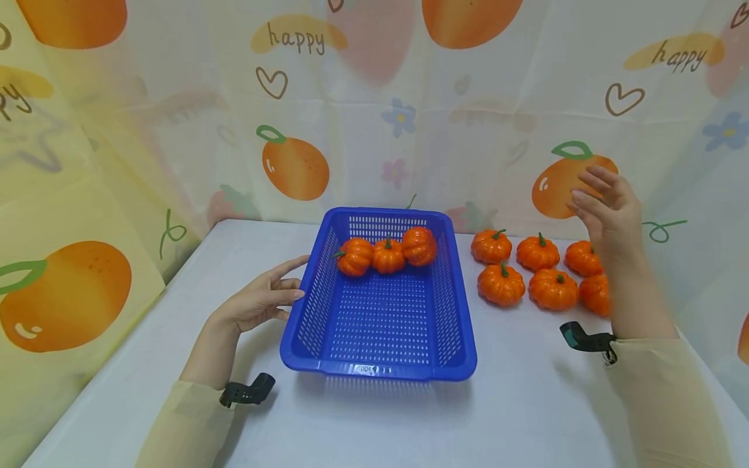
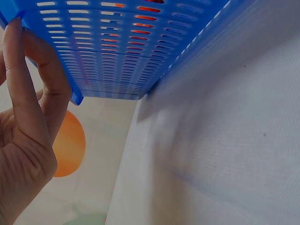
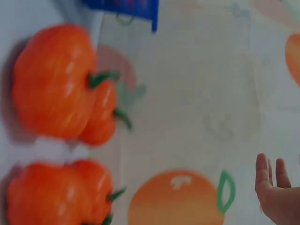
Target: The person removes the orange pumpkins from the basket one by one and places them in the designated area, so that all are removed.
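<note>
A blue plastic basket point(image 1: 379, 373) with slotted walls stands on the table. Along its far end lie three small orange pumpkins, a left one point(image 1: 355, 257), a middle one point(image 1: 389, 255) and a right one point(image 1: 419, 246). My left hand point(image 1: 261, 300) is at the basket's left side, fingertips against the rim; the left wrist view shows these fingers point(image 2: 29, 89) extended up to it. Raised at the right, my right hand point(image 1: 612, 207) holds nothing, its fingers loosely bent. Below it several more pumpkins point(image 1: 552, 289) sit in two rows, partly hidden by my forearm.
A white cloth point(image 1: 246, 244) covers the table. Behind it hangs a printed curtain point(image 1: 363, 130) with oranges, hearts and lettering, which also lines the left and right sides. Each wrist carries a small black camera, the left one point(image 1: 248, 392) and the right one point(image 1: 585, 339).
</note>
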### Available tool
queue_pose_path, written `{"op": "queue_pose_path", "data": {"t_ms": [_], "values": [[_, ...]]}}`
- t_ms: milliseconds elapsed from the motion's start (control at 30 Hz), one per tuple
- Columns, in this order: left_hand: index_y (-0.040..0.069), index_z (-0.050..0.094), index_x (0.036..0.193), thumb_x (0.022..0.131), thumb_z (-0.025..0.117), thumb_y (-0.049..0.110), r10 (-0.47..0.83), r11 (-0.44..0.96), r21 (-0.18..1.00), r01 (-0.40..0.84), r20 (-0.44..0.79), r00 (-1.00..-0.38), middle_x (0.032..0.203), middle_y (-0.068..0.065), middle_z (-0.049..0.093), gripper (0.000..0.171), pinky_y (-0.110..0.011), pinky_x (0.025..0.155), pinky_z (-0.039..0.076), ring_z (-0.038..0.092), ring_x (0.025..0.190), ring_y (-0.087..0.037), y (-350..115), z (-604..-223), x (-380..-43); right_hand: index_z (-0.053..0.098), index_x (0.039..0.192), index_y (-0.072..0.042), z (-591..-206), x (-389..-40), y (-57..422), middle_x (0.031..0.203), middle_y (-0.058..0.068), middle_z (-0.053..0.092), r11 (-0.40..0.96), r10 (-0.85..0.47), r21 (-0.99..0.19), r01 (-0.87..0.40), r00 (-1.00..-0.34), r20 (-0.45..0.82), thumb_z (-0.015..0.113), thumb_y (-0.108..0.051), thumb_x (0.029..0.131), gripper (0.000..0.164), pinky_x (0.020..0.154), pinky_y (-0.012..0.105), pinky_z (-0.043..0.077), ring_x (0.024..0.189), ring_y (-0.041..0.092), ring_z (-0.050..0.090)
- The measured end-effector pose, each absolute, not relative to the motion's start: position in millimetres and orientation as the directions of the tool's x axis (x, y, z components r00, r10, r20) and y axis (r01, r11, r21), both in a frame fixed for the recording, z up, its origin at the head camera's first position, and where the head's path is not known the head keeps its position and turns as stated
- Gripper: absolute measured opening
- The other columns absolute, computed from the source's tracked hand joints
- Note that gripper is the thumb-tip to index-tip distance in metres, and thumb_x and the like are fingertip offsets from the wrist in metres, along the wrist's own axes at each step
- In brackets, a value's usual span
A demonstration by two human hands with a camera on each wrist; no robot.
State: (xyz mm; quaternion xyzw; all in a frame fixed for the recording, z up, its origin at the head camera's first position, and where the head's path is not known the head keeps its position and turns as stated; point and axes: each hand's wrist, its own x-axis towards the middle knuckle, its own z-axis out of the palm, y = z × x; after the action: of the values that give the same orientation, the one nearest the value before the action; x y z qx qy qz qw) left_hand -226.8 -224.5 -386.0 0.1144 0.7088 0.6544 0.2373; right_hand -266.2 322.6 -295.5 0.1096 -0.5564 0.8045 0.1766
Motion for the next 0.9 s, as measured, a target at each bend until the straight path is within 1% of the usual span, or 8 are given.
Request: {"op": "queue_pose_path", "data": {"t_ms": [133,300,467,600,700,767,833,900], "values": [[0.020,0.013,0.159,0.097,0.059,0.010,0.476,0.110,0.982,-0.153,-0.187,-0.859,0.105,0.000,0.068,0.078,-0.031,0.070,0.063,0.072,0.085,-0.013,-224,-387,-227,0.053,0.133,-0.007,-284,-277,286,0.130,0.005,0.050,-0.327,0.084,-0.858,-0.397,-0.916,0.392,0.063,0.001,0.091,0.044,0.088,0.020,0.057,0.110,0.019,0.054],[0.020,0.014,0.159,0.097,0.058,0.010,0.478,0.112,0.982,-0.151,-0.186,-0.858,0.105,0.000,0.068,0.077,-0.032,0.071,0.063,0.072,0.085,-0.013,-223,-387,-228,0.050,0.137,-0.006,-274,-287,247,0.134,0.007,0.050,-0.355,0.000,-0.869,-0.346,-0.929,0.370,0.064,-0.003,0.092,0.047,0.094,0.022,0.057,0.116,0.021,0.053],[0.020,0.013,0.159,0.097,0.058,0.010,0.481,0.111,0.983,-0.147,-0.183,-0.857,0.105,-0.001,0.068,0.077,-0.031,0.070,0.063,0.072,0.084,-0.013,-222,-386,-229,0.052,0.135,-0.009,-273,-298,214,0.134,0.005,0.050,-0.387,-0.048,-0.870,-0.305,-0.936,0.349,0.064,-0.008,0.093,0.043,0.098,0.025,0.055,0.117,0.021,0.053],[0.020,0.014,0.159,0.097,0.058,0.011,0.488,0.111,0.984,-0.141,-0.178,-0.855,0.106,0.000,0.068,0.077,-0.030,0.070,0.063,0.072,0.084,-0.013,-221,-385,-231,0.051,0.133,-0.009,-281,-311,196,0.132,0.009,0.047,-0.446,-0.101,-0.865,-0.232,-0.947,0.306,0.065,-0.008,0.092,0.043,0.096,0.027,0.054,0.113,0.023,0.051],[0.020,0.014,0.159,0.097,0.058,0.011,0.491,0.108,0.985,-0.134,-0.170,-0.854,0.105,0.000,0.068,0.076,-0.031,0.071,0.063,0.071,0.084,-0.012,-221,-386,-231,0.046,0.135,-0.008,-284,-316,187,0.131,0.010,0.044,-0.440,-0.166,-0.884,-0.157,-0.953,0.252,0.065,-0.009,0.093,0.046,0.095,0.027,0.054,0.115,0.025,0.047],[0.020,0.013,0.159,0.097,0.058,0.011,0.495,0.107,0.986,-0.129,-0.165,-0.853,0.105,0.000,0.068,0.077,-0.031,0.071,0.063,0.071,0.085,-0.012,-222,-386,-230,0.045,0.135,-0.009,-284,-317,183,0.131,0.009,0.044,-0.433,-0.202,-0.895,-0.108,-0.956,0.213,0.064,-0.011,0.094,0.045,0.096,0.026,0.054,0.118,0.025,0.047],[0.019,0.013,0.159,0.097,0.058,0.011,0.495,0.110,0.986,-0.126,-0.164,-0.853,0.105,0.000,0.068,0.077,-0.031,0.071,0.063,0.072,0.085,-0.012,-224,-387,-229,0.045,0.134,-0.010,-281,-316,180,0.131,0.009,0.044,-0.447,-0.227,-0.891,-0.082,-0.953,0.201,0.062,-0.014,0.095,0.043,0.096,0.026,0.055,0.120,0.026,0.046],[0.019,0.013,0.159,0.097,0.057,0.011,0.496,0.110,0.986,-0.125,-0.163,-0.853,0.105,0.000,0.069,0.076,-0.030,0.070,0.063,0.072,0.085,-0.012,-225,-387,-228,0.046,0.133,-0.011,-275,-314,175,0.133,0.011,0.044,-0.454,-0.231,-0.886,-0.094,-0.948,0.219,0.062,-0.016,0.095,0.041,0.097,0.027,0.055,0.120,0.026,0.048]]}}
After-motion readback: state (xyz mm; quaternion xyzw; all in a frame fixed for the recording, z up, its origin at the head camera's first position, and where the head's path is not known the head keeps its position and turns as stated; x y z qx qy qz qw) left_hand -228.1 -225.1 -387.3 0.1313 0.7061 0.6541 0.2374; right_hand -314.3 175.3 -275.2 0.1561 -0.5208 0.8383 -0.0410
